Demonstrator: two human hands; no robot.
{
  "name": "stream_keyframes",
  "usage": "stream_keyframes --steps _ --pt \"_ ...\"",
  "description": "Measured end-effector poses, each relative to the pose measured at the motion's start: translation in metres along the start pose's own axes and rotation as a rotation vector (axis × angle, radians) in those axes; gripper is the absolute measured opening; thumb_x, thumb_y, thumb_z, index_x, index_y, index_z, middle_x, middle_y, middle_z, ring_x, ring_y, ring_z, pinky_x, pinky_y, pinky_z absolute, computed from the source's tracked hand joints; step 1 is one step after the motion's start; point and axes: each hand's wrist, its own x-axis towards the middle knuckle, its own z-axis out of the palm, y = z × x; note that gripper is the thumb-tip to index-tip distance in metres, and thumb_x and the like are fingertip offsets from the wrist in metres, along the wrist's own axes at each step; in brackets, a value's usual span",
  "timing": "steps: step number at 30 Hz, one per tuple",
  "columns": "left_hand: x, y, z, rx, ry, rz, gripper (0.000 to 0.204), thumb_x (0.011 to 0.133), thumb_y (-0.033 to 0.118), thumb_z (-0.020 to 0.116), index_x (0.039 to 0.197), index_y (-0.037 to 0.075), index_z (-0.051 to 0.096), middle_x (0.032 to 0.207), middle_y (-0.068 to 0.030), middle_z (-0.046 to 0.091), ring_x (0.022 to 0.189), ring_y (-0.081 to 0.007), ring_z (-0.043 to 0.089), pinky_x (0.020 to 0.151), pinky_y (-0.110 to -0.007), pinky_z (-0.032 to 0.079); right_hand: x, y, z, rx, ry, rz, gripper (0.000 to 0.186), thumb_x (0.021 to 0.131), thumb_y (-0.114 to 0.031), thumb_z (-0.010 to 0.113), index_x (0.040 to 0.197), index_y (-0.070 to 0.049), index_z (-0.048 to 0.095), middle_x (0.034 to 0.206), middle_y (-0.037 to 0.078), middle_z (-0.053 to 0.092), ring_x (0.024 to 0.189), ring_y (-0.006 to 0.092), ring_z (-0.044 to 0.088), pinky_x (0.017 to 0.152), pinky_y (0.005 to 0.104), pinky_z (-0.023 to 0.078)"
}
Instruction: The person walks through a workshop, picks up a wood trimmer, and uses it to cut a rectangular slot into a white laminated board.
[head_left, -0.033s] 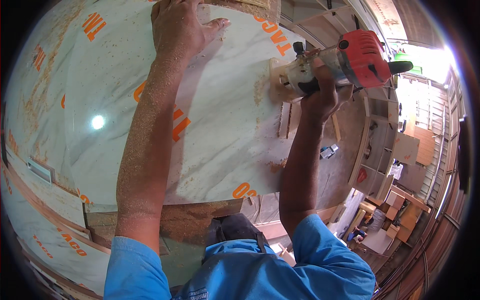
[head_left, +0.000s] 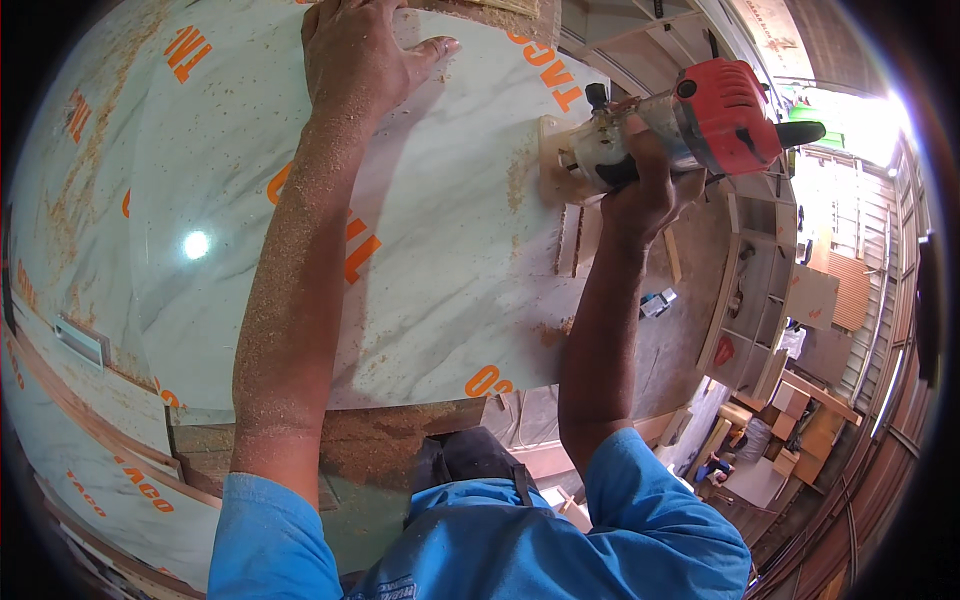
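A white, grey-veined marble-look panel (head_left: 450, 230) with orange print lies across the bench, scattered with sawdust. My left hand (head_left: 358, 60) rests on its far part, thumb stretched to the right and fingers partly cut off by the picture's top; it holds nothing. Around the body of a red and silver trim router (head_left: 735, 115) wraps my right hand (head_left: 655, 190). The router is tipped onto its side, its pale base (head_left: 552, 160) at the panel's right edge and its red motor end pointing right. Its bit is hidden. Fine dust coats my left forearm.
Below the panel's near edge runs a dusty brown board (head_left: 390, 435). Another printed panel (head_left: 110, 500) stands at lower left. Past the right edge, a small blue and silver object (head_left: 658, 302) lies on the floor. Open cabinet frames (head_left: 755, 310) and piled wood offcuts (head_left: 800, 425) are farther right.
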Motion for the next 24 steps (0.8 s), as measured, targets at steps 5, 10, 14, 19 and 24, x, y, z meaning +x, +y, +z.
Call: stream_keyframes --steps 5,10,14,19,24 --pt "0.0 0.002 0.001 0.034 -0.031 -0.066 0.049 0.064 0.031 0.091 0.097 0.003 0.068 0.111 -0.0176 0.065 0.114 -0.0344 0.057 0.102 -0.047 0.041 0.001 0.007 -0.004 0.001 -0.001 -0.037 0.038 0.065 -0.003 0.077 0.1 0.003 0.064 0.088 0.007 0.067 0.075 0.0167 0.065 0.075 0.0295 0.053" --pt "-0.001 0.002 0.004 0.064 -0.018 -0.063 0.05 0.067 0.034 0.09 0.098 0.002 0.067 0.111 -0.0171 0.065 0.114 -0.0341 0.057 0.104 -0.046 0.04 -0.002 -0.003 -0.004 -0.001 -0.03 0.03 0.036 0.065 -0.004 0.077 0.098 0.002 0.065 0.087 0.006 0.067 0.075 0.0169 0.065 0.075 0.0298 0.053" --pt "-0.001 -0.001 0.011 0.177 -0.029 -0.109 0.05 0.068 0.036 0.089 0.099 0.003 0.066 0.11 -0.0171 0.065 0.114 -0.0328 0.057 0.105 -0.045 0.039 -0.013 -0.013 -0.015 -0.103 -0.121 0.01 0.038 0.068 -0.003 0.07 0.104 0.006 0.06 0.089 0.014 0.066 0.078 0.0236 0.069 0.074 0.0364 0.058" --pt "0.001 0.002 0.006 0.11 -0.047 -0.117 0.051 0.069 0.039 0.089 0.099 0.004 0.066 0.109 -0.0164 0.065 0.115 -0.0314 0.057 0.105 -0.044 0.04 -0.039 -0.02 -0.029 -0.111 -0.107 -0.015 0.04 0.069 -0.003 0.067 0.107 0.007 0.06 0.091 0.017 0.068 0.079 0.0253 0.069 0.078 0.0381 0.058" --pt "0.0 0.005 0.006 0.132 -0.043 -0.134 0.05 0.068 0.039 0.089 0.097 0.005 0.066 0.108 -0.015 0.066 0.115 -0.0308 0.057 0.105 -0.042 0.04 -0.065 -0.035 -0.039 -0.125 -0.108 -0.019 0.039 0.07 -0.005 0.066 0.106 0.009 0.06 0.092 0.021 0.069 0.082 0.028 0.069 0.082 0.0411 0.057"
